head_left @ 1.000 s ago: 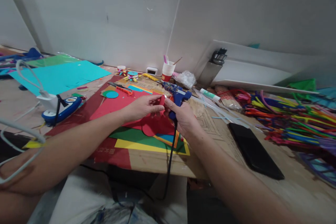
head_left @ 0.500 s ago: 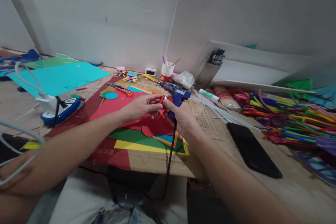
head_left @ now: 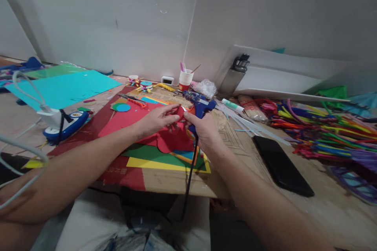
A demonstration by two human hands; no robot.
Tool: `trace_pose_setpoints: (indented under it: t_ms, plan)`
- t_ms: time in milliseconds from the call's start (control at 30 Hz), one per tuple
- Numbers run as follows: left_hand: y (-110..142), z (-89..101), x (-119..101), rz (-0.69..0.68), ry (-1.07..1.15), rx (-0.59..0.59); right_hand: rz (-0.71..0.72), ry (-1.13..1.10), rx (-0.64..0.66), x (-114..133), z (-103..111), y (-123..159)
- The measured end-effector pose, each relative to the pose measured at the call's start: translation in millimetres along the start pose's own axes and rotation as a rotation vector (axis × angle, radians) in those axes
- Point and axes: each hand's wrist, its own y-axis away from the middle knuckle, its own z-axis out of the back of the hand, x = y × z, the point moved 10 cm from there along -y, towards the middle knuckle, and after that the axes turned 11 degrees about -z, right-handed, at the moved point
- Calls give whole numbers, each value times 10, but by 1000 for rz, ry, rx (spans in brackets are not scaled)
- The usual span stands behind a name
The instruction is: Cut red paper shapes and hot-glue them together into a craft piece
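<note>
My right hand [head_left: 203,127] is wrapped round a blue hot glue gun [head_left: 204,106], its black cord hanging off the table's front edge. Between the fingertips of my left hand [head_left: 161,119] is a small red piece [head_left: 180,113], apparently paper, close to my right thumb. Under both hands lie red paper [head_left: 126,122] and a red rounded cut-out [head_left: 165,143]. Green paper [head_left: 141,153] and yellow paper [head_left: 165,165] show below these. Left of my left hand rest a blue paper circle [head_left: 123,108] and a box cutter [head_left: 135,100].
A black phone [head_left: 282,164] and bundled pipe cleaners [head_left: 321,125] lie to the right. At the back stand stacked paper cups [head_left: 185,79] and a bottle [head_left: 234,74]. A glue stick [head_left: 232,105] lies nearer. On the left sits a blue-white power strip [head_left: 67,125] with cables.
The red piece between my hands has turned and shows more of its flat face. The whole view has shifted slightly; my right hand still holds the glue gun.
</note>
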Motion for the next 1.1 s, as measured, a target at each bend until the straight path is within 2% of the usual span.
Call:
trace_pose_setpoints:
  t_ms: [133,367,500,667,900,1000,1100]
  plan:
    - [-13,14,26,17,-53,4,-22,1,-35,-31,36,-8]
    - [5,59,16,60,-133,-25,-47,-52,23,-56,-9,-7]
    - [0,112,-50,26,-144,-73,-71,-51,17,-80,-1,-8]
    - [-28,138,-10,9,-157,-73,-81,-24,9,-94,16,-9]
    - [-26,251,33,6,-98,-173,-86,-1,27,-81,-9,14]
    - [-19,244,30,1,-121,-153,-104,5,35,-88,-25,28]
    - [-32,206,-76,-87,-268,-93,-100,18,15,-97,-6,14]
